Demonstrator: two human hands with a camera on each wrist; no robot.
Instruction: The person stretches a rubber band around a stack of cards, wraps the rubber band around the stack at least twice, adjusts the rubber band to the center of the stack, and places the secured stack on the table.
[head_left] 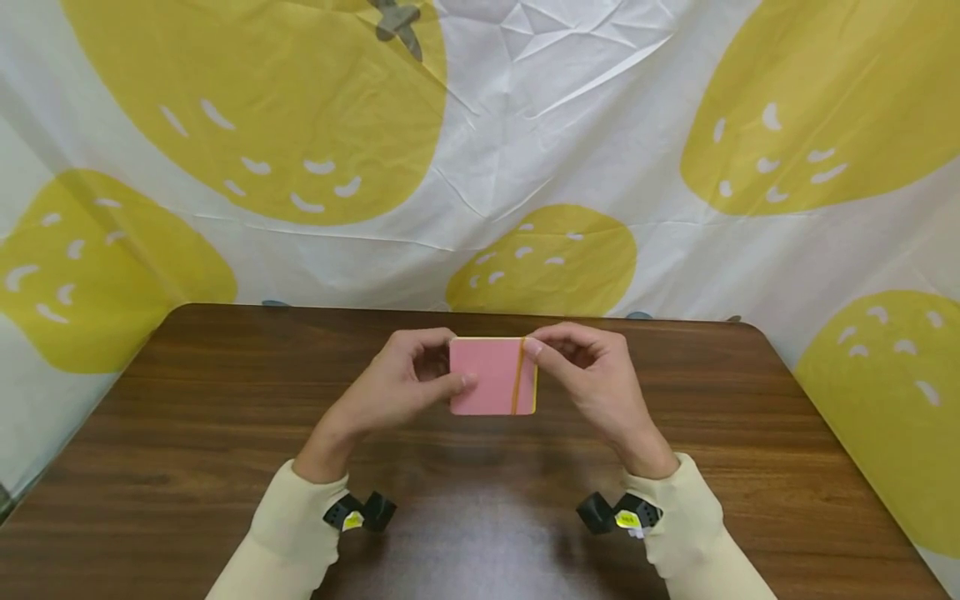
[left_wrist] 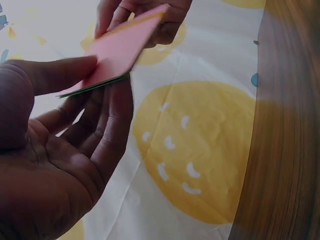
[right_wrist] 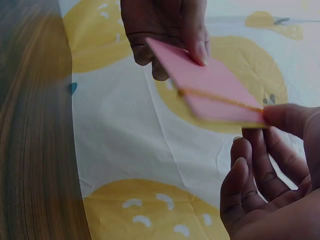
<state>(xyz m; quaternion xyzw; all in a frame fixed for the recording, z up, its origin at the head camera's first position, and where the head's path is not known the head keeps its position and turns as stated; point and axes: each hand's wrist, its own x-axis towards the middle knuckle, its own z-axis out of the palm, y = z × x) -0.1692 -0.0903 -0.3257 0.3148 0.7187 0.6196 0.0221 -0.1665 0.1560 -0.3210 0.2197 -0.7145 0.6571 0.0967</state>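
A thin stack of square coloured cards (head_left: 483, 379), pink on the front with yellow and green showing at its edges, is held up above the table. An orange-yellow rubber band (head_left: 517, 385) runs round it near the right side. My left hand (head_left: 397, 379) pinches the stack's left side, thumb on the pink face and fingers behind. At the top right corner my right hand (head_left: 596, 375) pinches the rubber band and the card edge, its thumb tip lying on the band (right_wrist: 225, 101). The backs of the cards are hidden.
Below the hands lies a brown wood-grain table (head_left: 225, 433) with rounded far corners. Behind it hangs a white cloth (head_left: 495, 150) with large yellow fruit shapes. Each sleeved wrist carries a small black camera (head_left: 378, 511).
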